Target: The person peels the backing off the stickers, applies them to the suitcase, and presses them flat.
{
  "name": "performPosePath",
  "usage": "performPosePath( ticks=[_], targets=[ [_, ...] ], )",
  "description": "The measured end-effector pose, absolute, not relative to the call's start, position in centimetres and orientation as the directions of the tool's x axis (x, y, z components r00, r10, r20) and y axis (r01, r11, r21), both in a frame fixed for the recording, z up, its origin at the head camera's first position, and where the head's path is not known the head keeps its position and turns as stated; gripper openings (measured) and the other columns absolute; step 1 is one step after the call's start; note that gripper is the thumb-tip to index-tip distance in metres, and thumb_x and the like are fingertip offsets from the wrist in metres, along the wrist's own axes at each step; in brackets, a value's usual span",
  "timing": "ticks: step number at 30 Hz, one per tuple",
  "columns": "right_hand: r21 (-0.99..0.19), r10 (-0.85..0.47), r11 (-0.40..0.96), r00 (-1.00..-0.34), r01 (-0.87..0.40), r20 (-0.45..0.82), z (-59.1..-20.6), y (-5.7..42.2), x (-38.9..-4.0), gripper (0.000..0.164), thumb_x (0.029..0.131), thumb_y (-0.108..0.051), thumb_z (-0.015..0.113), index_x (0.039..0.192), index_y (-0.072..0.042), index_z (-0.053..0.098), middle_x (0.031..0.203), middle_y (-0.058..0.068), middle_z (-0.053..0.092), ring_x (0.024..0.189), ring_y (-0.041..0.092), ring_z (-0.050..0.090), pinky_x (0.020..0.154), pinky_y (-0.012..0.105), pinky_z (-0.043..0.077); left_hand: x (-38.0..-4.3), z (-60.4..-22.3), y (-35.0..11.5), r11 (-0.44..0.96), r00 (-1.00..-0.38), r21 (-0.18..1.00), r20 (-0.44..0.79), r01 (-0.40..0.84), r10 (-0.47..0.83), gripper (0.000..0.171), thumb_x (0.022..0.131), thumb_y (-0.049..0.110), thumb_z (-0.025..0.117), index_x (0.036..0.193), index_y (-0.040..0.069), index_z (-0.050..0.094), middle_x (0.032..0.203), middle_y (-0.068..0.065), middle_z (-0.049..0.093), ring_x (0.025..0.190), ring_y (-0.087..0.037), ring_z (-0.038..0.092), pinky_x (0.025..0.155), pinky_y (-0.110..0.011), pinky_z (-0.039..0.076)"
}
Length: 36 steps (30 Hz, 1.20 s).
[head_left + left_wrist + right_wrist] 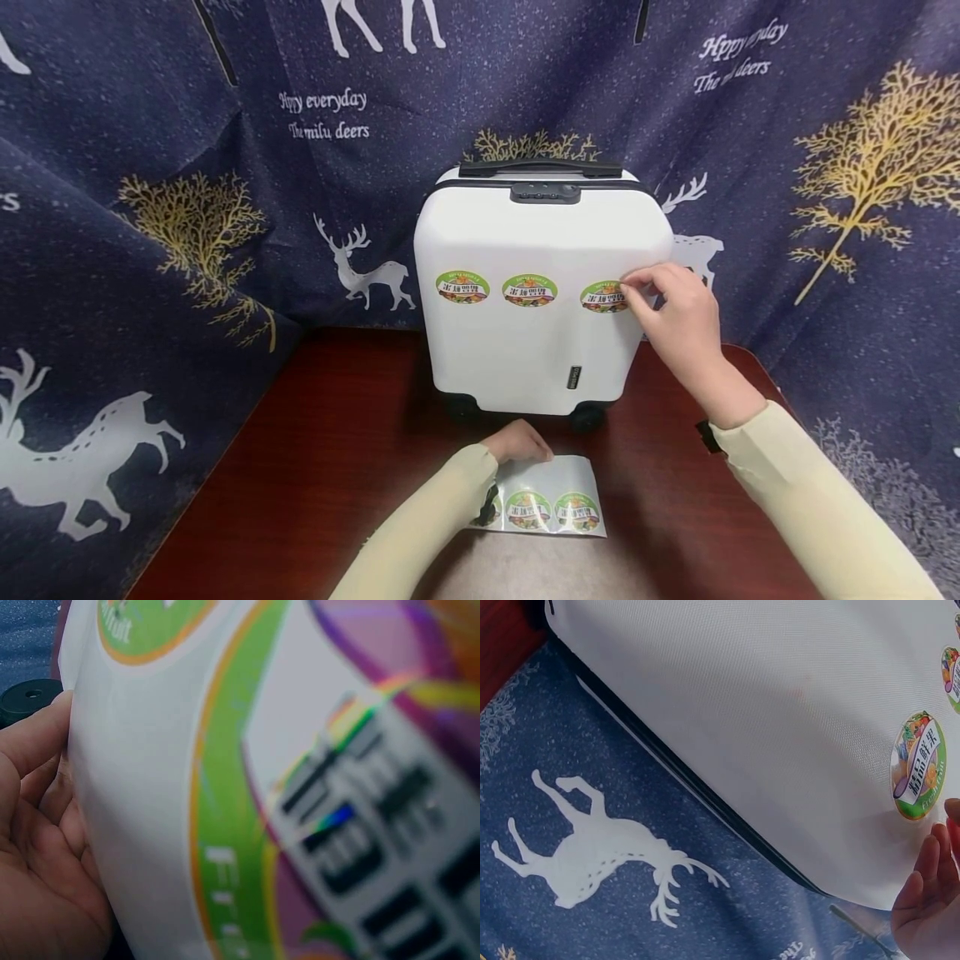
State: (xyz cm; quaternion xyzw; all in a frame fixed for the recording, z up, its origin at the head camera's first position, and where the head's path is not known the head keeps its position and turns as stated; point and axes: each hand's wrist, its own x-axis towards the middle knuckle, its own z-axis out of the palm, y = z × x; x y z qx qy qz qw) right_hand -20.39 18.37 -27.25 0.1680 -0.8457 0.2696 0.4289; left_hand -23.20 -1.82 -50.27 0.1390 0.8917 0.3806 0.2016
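Note:
A white suitcase (525,225) stands upright with oval fruit stickers in a row across its front. My right hand (675,312) pinches the edge of the rightmost sticker (602,297), thumb and index fingertips together at its right end. In the right wrist view this sticker (919,765) lies close against the case, and the fingers (928,859) show beside its rim. Below the suitcase, my left hand (519,442) holds a glossy sticker sheet (558,471) by its upper edge. The left wrist view shows the fingers (34,742) at the edge of this sheet (142,787).
Two more stickers, a left one (462,287) and a middle one (530,291), are on the suitcase front. The case stands on black wheels (587,417) on a dark red table (337,417). A blue deer-patterned cloth (375,183) hangs behind and around it.

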Motion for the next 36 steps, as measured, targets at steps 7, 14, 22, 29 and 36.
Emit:
performPosePath(
  ticks=[7, 14, 22, 29, 36],
  targets=[
    [-0.330, -0.038, 0.792, -0.580, -0.514, 0.813, -27.7, 18.5, -20.3, 0.008, 0.087, 0.000, 0.076, 0.094, 0.004, 0.074, 0.090, 0.021, 0.072, 0.081, 0.032, 0.062, 0.071, 0.023, 0.036, -23.1, -50.3, -1.8, 0.674, -0.882, 0.734, -0.267, 0.075, 0.389, 0.011, 0.087, 0.014, 0.080, 0.094, 0.006, 0.082, 0.099, -0.008, 0.080, 0.088, -0.013, 0.066, 0.086, -0.029, 0.053],
    [-0.367, -0.009, 0.773, -0.587, -0.517, 0.809, -28.7, 18.6, -19.8, 0.008, 0.087, 0.000, 0.076, 0.094, 0.004, 0.074, 0.091, 0.021, 0.071, 0.081, 0.030, 0.062, 0.071, 0.017, 0.035, -23.2, -50.4, -1.9, 0.673, -0.881, 0.736, -0.274, 0.066, 0.386, 0.011, 0.087, 0.014, 0.080, 0.094, 0.005, 0.082, 0.100, -0.008, 0.080, 0.089, -0.014, 0.066, 0.086, -0.030, 0.054],
    [-0.401, 0.028, 0.752, -0.583, -0.523, 0.812, -30.3, 18.7, -18.8, 0.008, 0.085, 0.001, 0.078, 0.092, 0.004, 0.073, 0.088, 0.020, 0.071, 0.078, 0.014, 0.058, 0.070, 0.006, 0.032, -23.2, -50.3, -1.9, 0.659, -0.879, 0.750, -0.274, 0.059, 0.390, 0.011, 0.086, 0.012, 0.080, 0.094, 0.004, 0.082, 0.100, -0.010, 0.080, 0.091, -0.017, 0.068, 0.088, -0.032, 0.055],
    [-0.465, 0.072, 0.725, -0.615, -0.508, 0.785, -32.2, 18.7, -17.8, 0.008, 0.085, 0.003, 0.077, 0.092, 0.002, 0.075, 0.085, 0.017, 0.070, 0.078, -0.013, 0.045, 0.072, -0.003, 0.035, -23.2, -50.3, -1.8, 0.654, -0.882, 0.755, -0.277, 0.046, 0.382, 0.011, 0.087, 0.011, 0.080, 0.094, 0.003, 0.082, 0.100, -0.011, 0.079, 0.092, -0.018, 0.068, 0.089, -0.033, 0.055],
    [-0.549, 0.117, 0.677, -0.664, -0.491, 0.738, -35.4, 18.5, -16.8, 0.009, 0.084, 0.002, 0.079, 0.093, -0.002, 0.077, 0.085, 0.011, 0.072, 0.072, -0.008, 0.049, 0.067, 0.003, 0.038, -23.2, -50.4, -1.7, 0.660, -0.886, 0.750, -0.277, 0.042, 0.372, 0.011, 0.086, 0.012, 0.080, 0.094, 0.004, 0.082, 0.100, -0.010, 0.080, 0.093, -0.019, 0.069, 0.091, -0.034, 0.055]
  ],
)
